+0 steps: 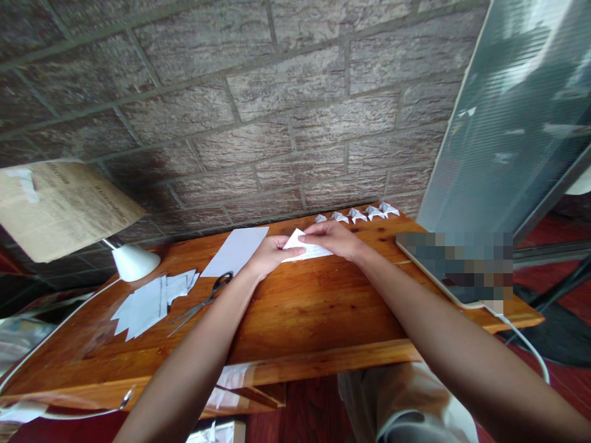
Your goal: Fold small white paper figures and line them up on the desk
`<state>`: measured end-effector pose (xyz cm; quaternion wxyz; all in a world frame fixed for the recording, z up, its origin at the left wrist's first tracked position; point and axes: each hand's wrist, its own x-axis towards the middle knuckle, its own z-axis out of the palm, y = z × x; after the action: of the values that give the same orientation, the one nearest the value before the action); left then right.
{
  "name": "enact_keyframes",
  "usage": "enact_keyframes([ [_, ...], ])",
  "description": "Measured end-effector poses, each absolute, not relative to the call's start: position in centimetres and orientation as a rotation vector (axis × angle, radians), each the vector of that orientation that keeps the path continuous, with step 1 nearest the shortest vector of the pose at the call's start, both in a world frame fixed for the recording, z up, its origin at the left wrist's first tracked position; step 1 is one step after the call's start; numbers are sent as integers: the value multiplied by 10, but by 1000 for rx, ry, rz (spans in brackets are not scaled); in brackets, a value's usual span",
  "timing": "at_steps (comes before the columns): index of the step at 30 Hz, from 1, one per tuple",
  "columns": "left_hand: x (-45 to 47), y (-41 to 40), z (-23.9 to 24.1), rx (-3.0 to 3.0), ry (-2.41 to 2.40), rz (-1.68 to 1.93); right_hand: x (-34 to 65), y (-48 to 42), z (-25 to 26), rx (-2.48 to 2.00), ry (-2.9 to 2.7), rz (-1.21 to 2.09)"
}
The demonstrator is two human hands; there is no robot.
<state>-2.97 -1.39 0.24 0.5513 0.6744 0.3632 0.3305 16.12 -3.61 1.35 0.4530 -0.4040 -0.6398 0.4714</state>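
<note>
A small folded sheet of white paper [314, 251] is held between my two hands, just above the wooden tabletop [314, 307]. My left hand [270, 255] pinches its left end, with the thumb lying across the front. On the upper right, my right hand [333, 237] grips the same paper between thumb and fingers. The paper has a pointed top and a straight lower edge, with faint marks on its face. Behind my right hand, several folded paper shapes [357, 215] stand in a row along the wall.
Left of my hands lie a white sheet [237, 249], black-handled scissors [203, 301] and overlapping cut paper pieces [145, 307]. A lamp with a white base [135, 261] and newsprint shade [64, 206] stands at the left. A tablet with a cable [429, 271] rests at the right.
</note>
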Motion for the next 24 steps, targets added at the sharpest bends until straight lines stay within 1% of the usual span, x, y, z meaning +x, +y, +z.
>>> enact_keyframes([
  [9, -27, -17, 3, 1570, 822, 729, 161, -37, 15, -994, -1618, 1122],
  [16, -28, -9, 1, 1338, 863, 828, 162, -37, 14, -974, -1645, 1127],
  [20, -28, -7, -2, 1360, 837, 859, 160, -35, 11, -906, -1585, 1169],
  [24, -28, -9, -1, 1445, 782, 898, 159, -31, 7, -891, -1546, 1131],
])
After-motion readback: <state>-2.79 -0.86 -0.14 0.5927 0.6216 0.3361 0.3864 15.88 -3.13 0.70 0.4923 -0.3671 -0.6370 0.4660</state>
